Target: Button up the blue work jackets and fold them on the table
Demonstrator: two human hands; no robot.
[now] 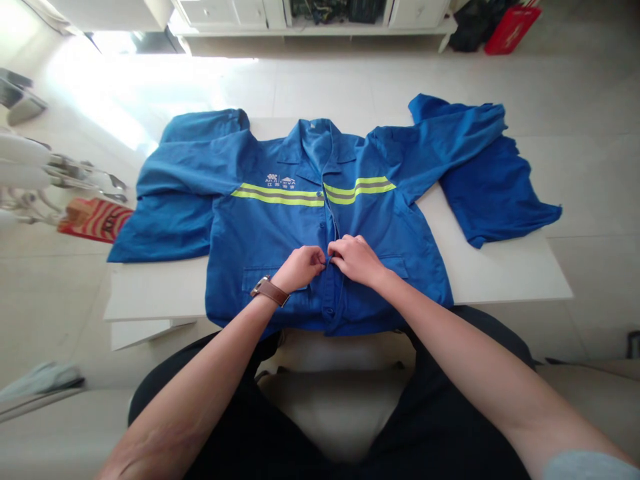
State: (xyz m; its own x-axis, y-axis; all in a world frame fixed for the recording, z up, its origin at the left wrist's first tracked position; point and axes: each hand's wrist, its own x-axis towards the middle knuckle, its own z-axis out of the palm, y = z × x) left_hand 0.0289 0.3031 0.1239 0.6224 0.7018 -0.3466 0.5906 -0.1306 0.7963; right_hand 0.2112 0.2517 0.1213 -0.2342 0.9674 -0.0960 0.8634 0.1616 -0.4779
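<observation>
A blue work jacket [280, 233] with yellow-green reflective stripes lies front side up, collar away from me, sleeves spread to both sides. At the middle of its front placket, my left hand [304, 265] pinches one edge, a brown-strapped watch [270, 291] on its wrist. My right hand [356, 259] pinches the facing edge, close beside the left fingertips. Any button between the fingers is hidden. A button [329, 311] shows lower on the placket, and others show above my hands. The jacket's hem hangs over the table's near edge.
The white table [510, 273] carries the jacket and more blue cloth [500, 193] under the sleeve at right. A red striped paper bag [95, 220] stands at left. Beyond are a white cabinet [233, 13] and a red bag [513, 28] on the floor.
</observation>
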